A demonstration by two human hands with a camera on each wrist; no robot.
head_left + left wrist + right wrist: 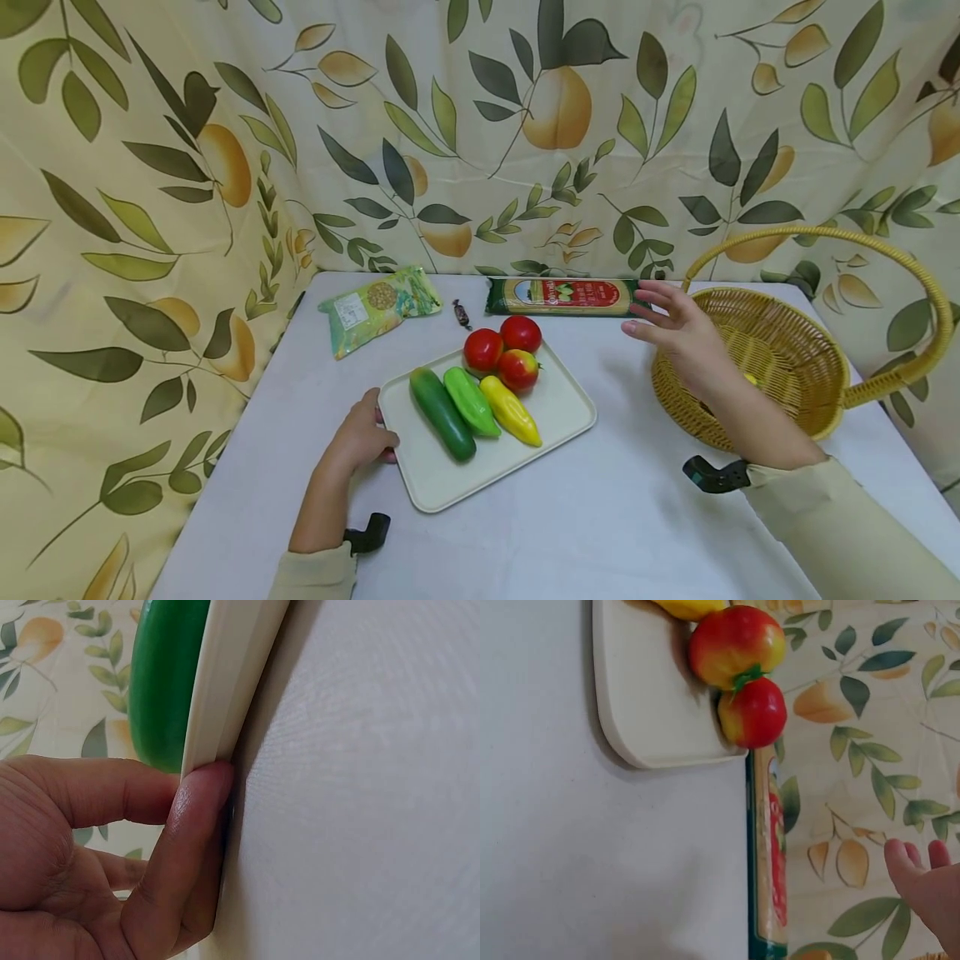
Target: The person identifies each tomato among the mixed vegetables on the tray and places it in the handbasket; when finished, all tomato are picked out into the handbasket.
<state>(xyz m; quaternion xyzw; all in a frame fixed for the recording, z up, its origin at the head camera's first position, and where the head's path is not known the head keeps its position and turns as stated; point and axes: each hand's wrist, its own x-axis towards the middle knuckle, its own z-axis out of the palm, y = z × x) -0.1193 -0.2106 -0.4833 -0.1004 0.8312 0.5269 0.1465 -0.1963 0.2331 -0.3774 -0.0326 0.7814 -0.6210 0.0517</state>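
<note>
My left hand (363, 433) grips the left edge of a cream rectangular tray (438, 487); the left wrist view shows its fingertips (201, 787) at the rim. On the tray lie a dark green cucumber (442, 415), a light green pepper (471, 402) and a yellow pepper (512, 412). Three red tomatoes (483, 350) sit together at its far corner, one partly yellow. My right hand (686, 337) is raised with fingers extended and holds nothing. In the head view it overlaps the left side of a yellow wicker basket (813, 333), its fingertips by the end of a noodle packet (562, 296).
The basket's tall handle (933, 300) arches up at the right, and a small yellow thing (752, 379) shows inside. A green-yellow snack bag (382, 304) and a small dark wrapped candy (461, 315) lie at the back. Patterned cloth (450, 167) hangs behind the white table (585, 533).
</note>
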